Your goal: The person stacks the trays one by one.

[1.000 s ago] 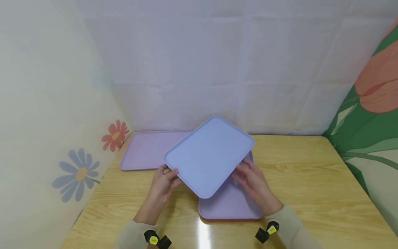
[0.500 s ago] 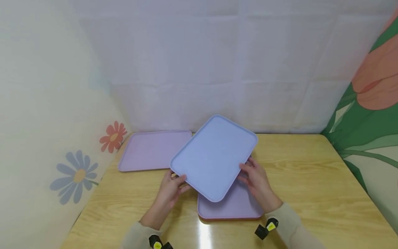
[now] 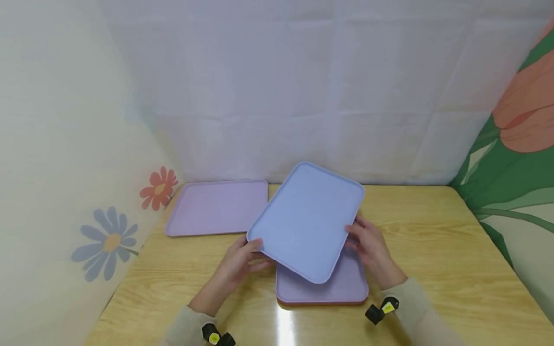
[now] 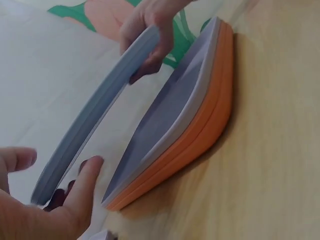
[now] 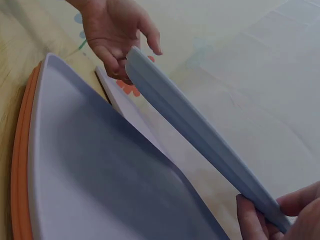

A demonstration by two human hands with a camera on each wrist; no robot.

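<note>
A light blue rectangular tray is held up at a slant above the table. My left hand is at its near left corner, thumb at the rim and fingers underneath. At the right edge my right hand pinches the rim, thumb above and fingers below. Under it lies a purple tray, partly covered, on top of orange trays in a stack. The stack and the blue tray stand apart in the left wrist view.
Another purple tray lies at the back left of the wooden table. A white cloth hangs behind the table. Walls with painted flowers stand at both sides.
The blue tray has shifted to the right and turned slightly, and both hands have moved right with it. The purple trays stay where they were.
</note>
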